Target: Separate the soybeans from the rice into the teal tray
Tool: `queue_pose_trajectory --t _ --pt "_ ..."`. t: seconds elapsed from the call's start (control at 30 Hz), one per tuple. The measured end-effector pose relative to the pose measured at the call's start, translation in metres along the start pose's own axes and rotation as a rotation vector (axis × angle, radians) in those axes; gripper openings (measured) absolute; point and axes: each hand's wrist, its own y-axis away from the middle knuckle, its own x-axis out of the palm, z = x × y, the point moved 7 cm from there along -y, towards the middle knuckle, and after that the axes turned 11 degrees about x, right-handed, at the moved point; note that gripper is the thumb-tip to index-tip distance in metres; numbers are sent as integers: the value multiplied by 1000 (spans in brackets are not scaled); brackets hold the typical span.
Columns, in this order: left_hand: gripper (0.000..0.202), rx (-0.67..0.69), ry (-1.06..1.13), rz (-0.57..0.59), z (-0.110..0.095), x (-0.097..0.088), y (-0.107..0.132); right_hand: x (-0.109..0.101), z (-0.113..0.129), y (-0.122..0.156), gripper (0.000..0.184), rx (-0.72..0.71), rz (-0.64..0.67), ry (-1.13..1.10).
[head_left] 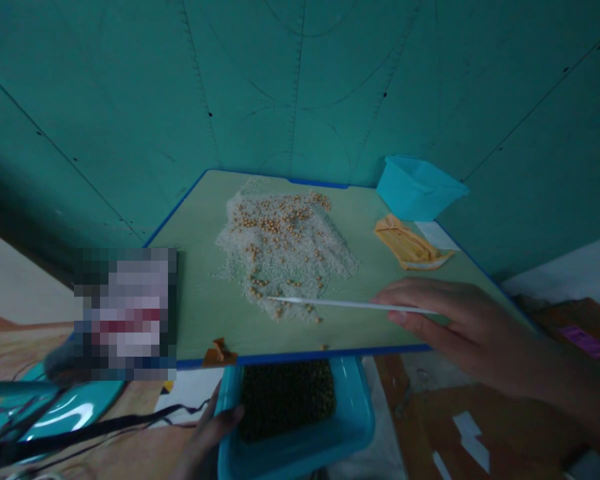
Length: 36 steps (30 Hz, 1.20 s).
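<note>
My right hand (440, 313) pinches a thin white stick (330, 304) between thumb and fingers, over the right front of a pale green board (200, 307). The stick's tip touches or hovers just above the near edge of a pile of white rice-like grains (325, 247). Scattered through this pile are round tan beans (275, 223), thickest toward the back. Below the board's front edge, my left hand (213, 427) grips the left rim of a blue tub (363, 420), its thumb over the rim. Small dark green grains (287, 400) fill the tub's bottom; its back is hidden beneath the board.
A turquoise bin (413, 190) stands at the board's back right, with a crumpled yellow cloth (407, 247) before it. Brown tape (220, 352) sticks to the front edge. A green wall (300, 87) rises behind. Dark straps (105, 430) and a teal round thing (75, 410) are at lower left.
</note>
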Motion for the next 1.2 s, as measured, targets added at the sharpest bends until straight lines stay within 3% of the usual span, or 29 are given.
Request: queue_pose_trajectory --t 0.1,0.3,0.53,0.73,1.2 --pt "51 0 -34 -14 2 1 1 -2 -11 4 20 66 -6 35" --pt "63 -138 105 10 20 4 2 -4 -17 25 22 79 13 80" --pt "68 -100 60 79 23 6 -1 -9 -24 33 24 117 -36 138" --pt "69 -99 62 79 25 3 0 -5 -27 30 28 126 22 153" --pt "79 -90 43 110 32 -3 -5 -10 -27 65 24 93 -57 247"
